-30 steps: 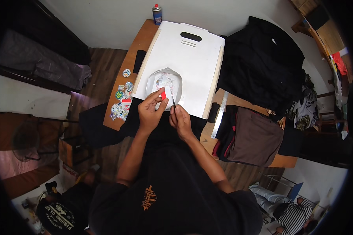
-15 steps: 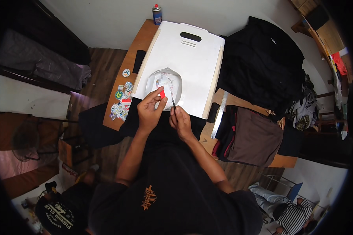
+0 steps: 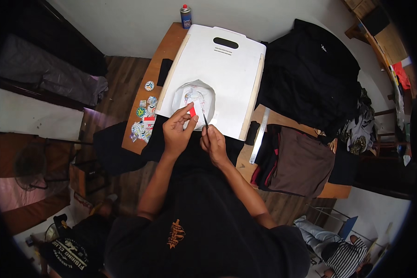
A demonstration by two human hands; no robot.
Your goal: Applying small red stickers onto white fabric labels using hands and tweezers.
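Stickers (image 3: 142,121): a cluster of small round and square printed pieces, lying on the worktop (image 3: 164,58) at 9 o'clock of the left hand, near its left edge.
Red piece: a small red slip (image 3: 192,111), bright against the white, pinched between thumb and fingertips.
Left hand (image 3: 177,132): its grip is closed on the red slip, held just over the near edge of the white disc.
White disc (image 3: 194,98): roundish pale sheet with a faint coloured print, lying on the white board at 12 o'clock of both hands.
Right hand (image 3: 214,144): its grip is closed on a thin dark tool (image 3: 205,120), tip pointing to 12 o'clock, just beside the red slip.
White board (image 3: 227,69): large, rounded corners, handle slot at its far end; bare surface lies beyond and right of the disc.
Spray can (image 3: 186,16): upright at the far worktop edge.
Ruler (image 3: 258,136): at 3 o'clock of the right hand, off the board's right edge.
Dark clothes (image 3: 310,78): piled over the right of the worktop.
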